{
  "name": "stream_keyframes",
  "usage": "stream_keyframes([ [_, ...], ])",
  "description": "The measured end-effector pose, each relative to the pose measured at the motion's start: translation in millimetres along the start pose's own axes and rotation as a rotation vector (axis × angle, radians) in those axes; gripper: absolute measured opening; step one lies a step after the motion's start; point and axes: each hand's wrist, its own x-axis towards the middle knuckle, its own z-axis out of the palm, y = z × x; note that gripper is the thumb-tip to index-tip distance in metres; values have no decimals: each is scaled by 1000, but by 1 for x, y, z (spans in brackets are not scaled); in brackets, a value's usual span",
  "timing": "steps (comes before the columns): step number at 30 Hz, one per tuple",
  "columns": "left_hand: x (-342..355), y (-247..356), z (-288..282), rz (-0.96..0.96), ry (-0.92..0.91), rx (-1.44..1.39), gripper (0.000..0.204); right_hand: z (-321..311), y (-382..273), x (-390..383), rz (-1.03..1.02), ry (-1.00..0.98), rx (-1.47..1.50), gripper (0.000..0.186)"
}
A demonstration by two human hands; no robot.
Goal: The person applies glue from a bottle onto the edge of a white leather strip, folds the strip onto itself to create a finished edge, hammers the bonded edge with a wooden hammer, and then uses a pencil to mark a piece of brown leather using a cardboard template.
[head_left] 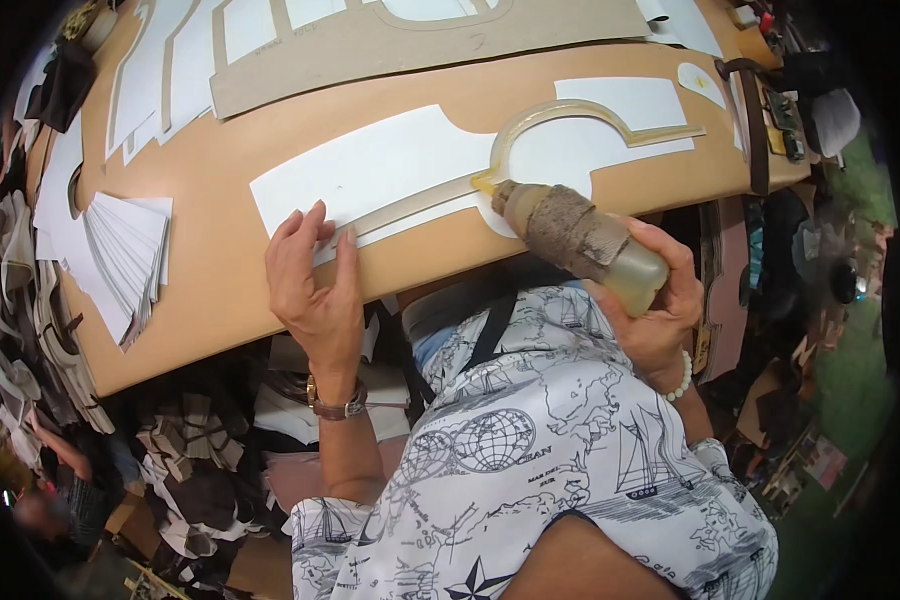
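My right hand (660,298) is wrapped round the lower end of a squeeze bottle (635,278), a translucent yellowish one bound with brown textured wrapping. The bottle tilts so that its yellow nozzle meets a narrow grey-beige strip (410,202). This strip lies on white cut pieces (370,160) and bends into an arch on the right, where its surface looks glossy and yellowish, like wet glue. My left hand (315,290) is at the strip's left end, thumb and fingers apart, fingertips at the white piece and holding nothing that I can see.
A fanned stack of white pieces (120,250) lies at the tan table's (210,300) left. Across the back is a large grey-brown board (360,62) with cut-outs. A dark strap (757,130) hangs over the right edge. Pale pieces hang at far left; a person (60,500) is beyond.
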Motion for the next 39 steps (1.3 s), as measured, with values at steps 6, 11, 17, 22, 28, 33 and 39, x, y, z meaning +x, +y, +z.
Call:
stream_keyframes([
  [6,-2,-1,-11,-23,-55,-39,37,24,-6,5,-101,-72,24,59],
  [11,-7,-10,-26,59,-8,-2,62,47,-9,10,-205,-112,50,59],
  [17,-17,-13,-43,-142,-5,-23,72,65,-15,14,-213,-255,163,63],
  [22,-20,-16,-42,-106,16,-22,72,78,-19,18,-282,-307,82,63],
  [28,-17,-16,-48,-129,-2,25,70,62,-12,41,862,46,1220,53],
  [33,-7,-10,-50,-202,-69,-33,67,-29,59,70,605,71,1864,60],
  [39,4,8,-42,-262,25,96,61,-116,99,63,265,555,1224,55],
])
